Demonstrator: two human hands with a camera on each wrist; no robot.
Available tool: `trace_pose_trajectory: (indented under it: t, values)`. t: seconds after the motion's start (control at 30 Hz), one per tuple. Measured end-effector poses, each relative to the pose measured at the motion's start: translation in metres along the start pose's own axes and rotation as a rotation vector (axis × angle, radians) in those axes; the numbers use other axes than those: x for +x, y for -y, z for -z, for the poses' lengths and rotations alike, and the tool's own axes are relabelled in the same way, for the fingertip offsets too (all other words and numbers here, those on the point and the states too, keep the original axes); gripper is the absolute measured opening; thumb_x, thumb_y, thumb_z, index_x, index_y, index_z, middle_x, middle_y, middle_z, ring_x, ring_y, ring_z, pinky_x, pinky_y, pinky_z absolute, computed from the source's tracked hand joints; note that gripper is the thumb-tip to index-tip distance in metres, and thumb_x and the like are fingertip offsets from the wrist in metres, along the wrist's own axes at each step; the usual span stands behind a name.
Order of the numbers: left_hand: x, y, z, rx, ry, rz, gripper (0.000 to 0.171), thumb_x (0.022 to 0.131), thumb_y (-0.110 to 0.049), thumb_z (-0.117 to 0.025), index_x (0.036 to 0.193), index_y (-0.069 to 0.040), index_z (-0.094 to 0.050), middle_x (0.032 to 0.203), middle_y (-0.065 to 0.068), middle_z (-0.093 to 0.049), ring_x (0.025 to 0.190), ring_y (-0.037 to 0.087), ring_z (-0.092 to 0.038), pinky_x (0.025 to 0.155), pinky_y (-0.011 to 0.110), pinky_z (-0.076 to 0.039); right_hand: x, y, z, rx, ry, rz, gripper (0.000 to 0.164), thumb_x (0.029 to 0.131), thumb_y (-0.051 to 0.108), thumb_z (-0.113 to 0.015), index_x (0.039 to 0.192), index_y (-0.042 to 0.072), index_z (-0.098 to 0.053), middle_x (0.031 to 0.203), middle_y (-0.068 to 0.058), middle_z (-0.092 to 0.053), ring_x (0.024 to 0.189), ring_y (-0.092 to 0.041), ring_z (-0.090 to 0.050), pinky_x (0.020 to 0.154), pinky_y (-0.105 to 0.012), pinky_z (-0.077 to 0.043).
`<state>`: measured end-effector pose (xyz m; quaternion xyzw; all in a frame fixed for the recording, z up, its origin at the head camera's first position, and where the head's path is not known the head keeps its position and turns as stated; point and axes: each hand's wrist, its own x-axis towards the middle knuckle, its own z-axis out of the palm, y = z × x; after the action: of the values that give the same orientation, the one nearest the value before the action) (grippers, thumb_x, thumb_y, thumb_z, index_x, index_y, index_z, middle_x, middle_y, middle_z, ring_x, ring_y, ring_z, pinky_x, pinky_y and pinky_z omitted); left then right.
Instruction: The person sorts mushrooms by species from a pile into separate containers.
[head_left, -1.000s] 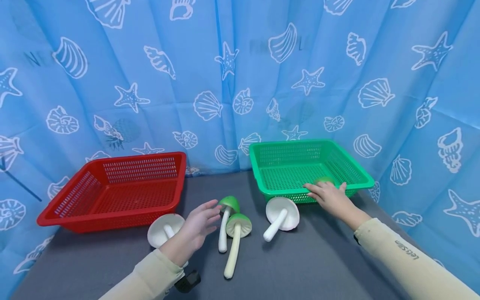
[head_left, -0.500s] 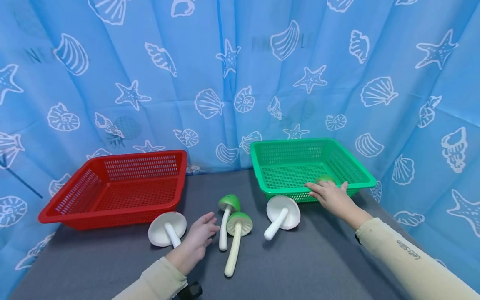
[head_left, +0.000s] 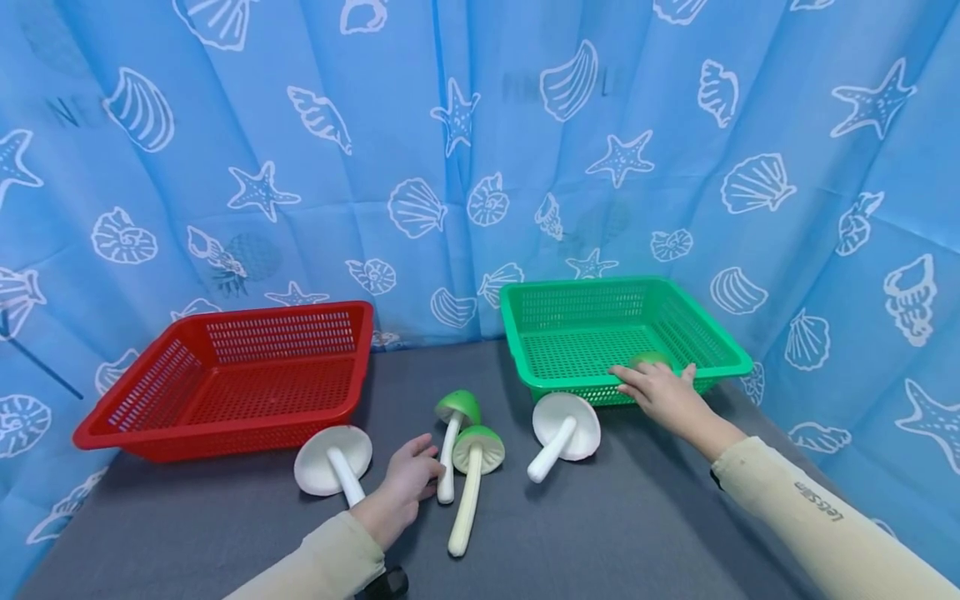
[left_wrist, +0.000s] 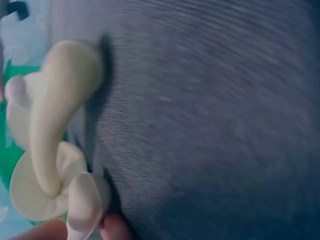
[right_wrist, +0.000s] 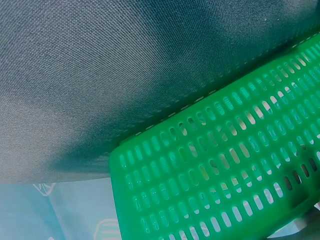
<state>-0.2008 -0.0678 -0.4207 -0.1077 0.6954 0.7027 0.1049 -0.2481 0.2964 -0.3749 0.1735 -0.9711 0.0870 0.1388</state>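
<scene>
In the head view my left hand is at the lower stem of a green-capped toy mushroom. The left wrist view has this stem between two fingertips, which pinch it from both sides. A second green-capped mushroom lies against it on the right. My right hand lies over the near rim of the green basket, fingers spread. Just beyond these fingers shows a green cap inside the basket; its stem is hidden. The right wrist view shows the basket's slotted wall, not the fingers.
Left of my left hand lies a pale upturned mushroom, its stem end behind the hand. Another pale mushroom lies before the green basket. A red basket stands at the back left. A blue curtain hangs behind the grey table.
My left hand has lowered and moved slightly right, bringing its fingers to the green-capped mushroom's stem. My right hand has stayed at the green basket's rim.
</scene>
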Motion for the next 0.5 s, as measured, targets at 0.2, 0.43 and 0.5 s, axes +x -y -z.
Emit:
trace_pose_trajectory:
  t: [0.2, 0.43, 0.5]
  values:
    - [0.0036, -0.0004, -0.0035, 0.048, -0.007, -0.005, 0.069, 0.079, 0.011, -0.051, 0.145, 0.011, -0.03, 0.141, 0.033, -0.041, 0.107, 0.032, -0.058, 0.085, 0.046, -0.048, -0.001, -0.0011, -0.0006, 0.0, 0.003, -0.002, 0.035, 0.095, 0.017, -0.061, 0.128, 0.007, -0.062, 0.109, -0.021, -0.062, 0.104, -0.046, -0.054, 0.084, -0.088, -0.011]
    - [0.0046, -0.0039, -0.0053, 0.068, -0.016, 0.027, 0.06, 0.086, 0.009, -0.054, 0.143, 0.009, -0.035, 0.134, 0.03, -0.051, 0.094, 0.027, -0.059, 0.067, 0.035, -0.051, -0.0006, -0.0012, -0.0011, -0.004, -0.001, 0.002, 0.035, 0.095, 0.018, -0.061, 0.129, 0.008, -0.062, 0.108, -0.021, -0.062, 0.103, -0.046, -0.054, 0.084, -0.088, -0.011]
    - [0.0041, -0.0047, -0.005, 0.065, -0.018, 0.036, 0.056, 0.088, 0.009, -0.055, 0.141, 0.01, -0.038, 0.134, 0.029, -0.051, 0.09, 0.024, -0.059, 0.061, 0.031, -0.049, 0.0, -0.001, -0.0013, -0.006, 0.002, -0.003, 0.035, 0.095, 0.018, -0.06, 0.129, 0.008, -0.062, 0.11, -0.022, -0.062, 0.105, -0.047, -0.054, 0.085, -0.088, -0.011]
